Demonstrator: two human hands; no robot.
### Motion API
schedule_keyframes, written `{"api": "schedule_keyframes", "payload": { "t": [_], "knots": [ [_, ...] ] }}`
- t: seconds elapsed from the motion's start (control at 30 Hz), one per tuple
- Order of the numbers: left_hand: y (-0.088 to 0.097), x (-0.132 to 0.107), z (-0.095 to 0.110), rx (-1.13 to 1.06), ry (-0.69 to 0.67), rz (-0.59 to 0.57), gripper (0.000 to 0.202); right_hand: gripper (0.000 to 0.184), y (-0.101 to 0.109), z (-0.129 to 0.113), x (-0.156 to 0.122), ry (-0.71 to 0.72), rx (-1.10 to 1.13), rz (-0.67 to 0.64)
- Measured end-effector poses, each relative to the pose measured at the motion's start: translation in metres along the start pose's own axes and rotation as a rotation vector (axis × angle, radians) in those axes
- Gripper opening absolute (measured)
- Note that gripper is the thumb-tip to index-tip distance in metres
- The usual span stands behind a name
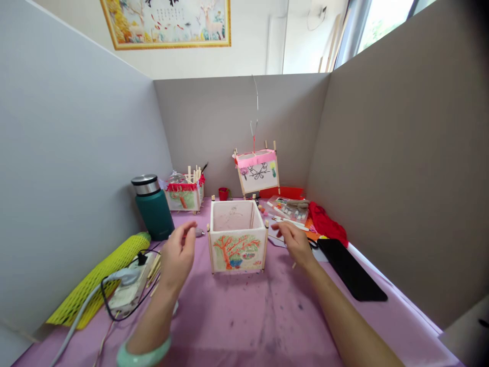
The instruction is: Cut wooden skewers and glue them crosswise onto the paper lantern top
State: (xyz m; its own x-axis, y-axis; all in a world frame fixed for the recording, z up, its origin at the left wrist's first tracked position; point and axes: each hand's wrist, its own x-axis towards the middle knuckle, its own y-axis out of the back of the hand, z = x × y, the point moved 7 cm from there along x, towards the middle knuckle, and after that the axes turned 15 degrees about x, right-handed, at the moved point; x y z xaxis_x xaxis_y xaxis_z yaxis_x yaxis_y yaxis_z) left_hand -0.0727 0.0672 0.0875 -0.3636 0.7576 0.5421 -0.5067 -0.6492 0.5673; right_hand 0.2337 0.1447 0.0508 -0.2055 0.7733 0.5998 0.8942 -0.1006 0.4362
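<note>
An open-topped square paper lantern box (239, 250) stands upright on the table in front of me. Thin wooden sticks form its corners, and an orange tree with a blue patch is drawn on its near side. To its left is my left hand (179, 257), fingers loosely bent, thumb apart, apparently holding nothing. On the other side hovers my right hand (295, 242), its fingers loosely extended towards the box without touching it. A small grey pointed thing (200, 232) lies partly hidden behind my left hand.
A finished-looking lantern (259, 176) hangs from a wire behind. Left are a green bottle (153, 209), a decorated box of sticks (183, 198) and a power strip (130, 288). At right lie red cloth (326, 221), pens (292, 222) and a black phone (351, 270). Grey partitions (237, 112) enclose the table.
</note>
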Motion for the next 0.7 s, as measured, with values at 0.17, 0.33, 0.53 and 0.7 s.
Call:
{"api": "schedule_keyframes", "payload": {
  "t": [0.17,0.33,0.53,0.7],
  "knots": [
    [-0.024,0.065,0.046,0.166,-0.28,-0.169,0.043,0.038,-0.002,-0.011,0.056,0.094,-0.097,-0.082],
    [-0.057,0.087,0.052,0.237,-0.436,-0.29,0.041,0.064,-0.018,-0.019,0.083,0.103,-0.299,-0.253],
    [-0.065,0.09,0.04,0.338,-0.491,-0.293,0.037,0.069,-0.027,-0.023,0.088,0.098,-0.46,-0.336],
    [-0.07,0.091,0.039,0.391,-0.51,-0.311,0.04,0.065,-0.031,-0.026,0.087,0.083,-0.505,-0.355]
  ]
}}
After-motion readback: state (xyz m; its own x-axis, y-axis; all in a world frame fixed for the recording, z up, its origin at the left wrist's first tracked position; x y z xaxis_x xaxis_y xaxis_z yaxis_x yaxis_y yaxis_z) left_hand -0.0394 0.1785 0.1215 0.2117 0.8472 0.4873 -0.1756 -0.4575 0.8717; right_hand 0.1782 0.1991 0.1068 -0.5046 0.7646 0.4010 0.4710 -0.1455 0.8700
